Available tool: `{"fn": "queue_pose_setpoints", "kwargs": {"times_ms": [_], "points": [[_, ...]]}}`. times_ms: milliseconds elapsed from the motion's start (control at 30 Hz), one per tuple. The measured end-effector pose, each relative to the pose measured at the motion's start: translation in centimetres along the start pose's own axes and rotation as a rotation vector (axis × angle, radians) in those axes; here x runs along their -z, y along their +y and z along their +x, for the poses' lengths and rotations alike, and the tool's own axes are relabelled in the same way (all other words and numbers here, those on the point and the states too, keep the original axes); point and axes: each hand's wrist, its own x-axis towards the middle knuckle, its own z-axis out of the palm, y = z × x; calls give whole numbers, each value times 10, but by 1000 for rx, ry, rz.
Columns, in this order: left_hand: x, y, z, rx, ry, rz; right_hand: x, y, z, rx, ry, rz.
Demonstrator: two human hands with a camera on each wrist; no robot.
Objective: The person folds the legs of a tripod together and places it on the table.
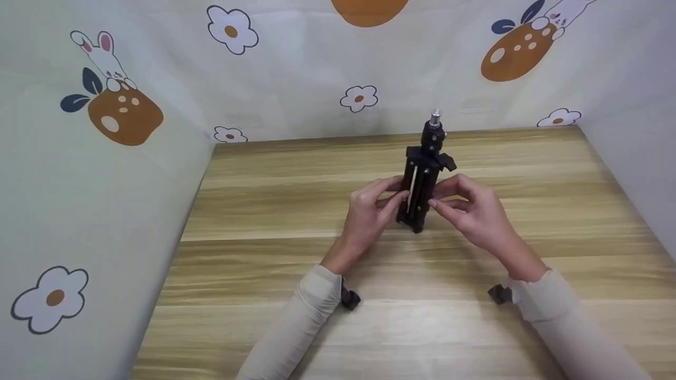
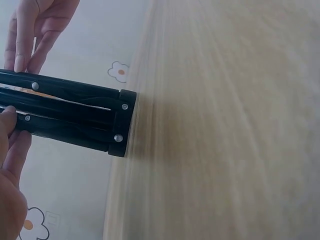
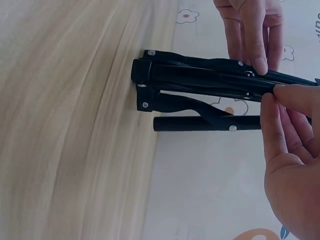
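A folded black light stand [image 1: 426, 184] is upright on the wooden table, slightly tilted, with a silver stud [image 1: 435, 118] at its top and a black knob [image 1: 448, 161] on its collar. My left hand [image 1: 368, 214] pinches one of its legs between thumb and fingers. On the opposite side my right hand [image 1: 479, 214] pinches another leg about midway up. Seen from the right wrist, one tubular leg [image 3: 185, 123] is swung slightly out from the lower bracket [image 3: 142, 72]. In the left wrist view the base [image 2: 123, 122] meets the tabletop.
The wooden table [image 1: 274, 211] spreads around the stand. Behind it and at the sides rise pale cloth walls [image 1: 296, 68] printed with flowers, rabbits and orange fruit. Small black devices [image 1: 349, 296] sit at both wrists.
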Motion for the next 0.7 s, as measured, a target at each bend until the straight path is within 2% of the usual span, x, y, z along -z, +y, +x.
{"fn": "queue_pose_setpoints", "kwargs": {"times_ms": [167,333,433,700], "points": [[0,0,0,8,-12,14,2,1,2,-5,6,-4],[0,-1,0,9,-15,20,8,4,12,-16,99,27],[1,-1,0,7,-15,18,8,7,21,7,137,45],[0,-3,-1,8,-15,3,1,15,35,65,57,13]]}}
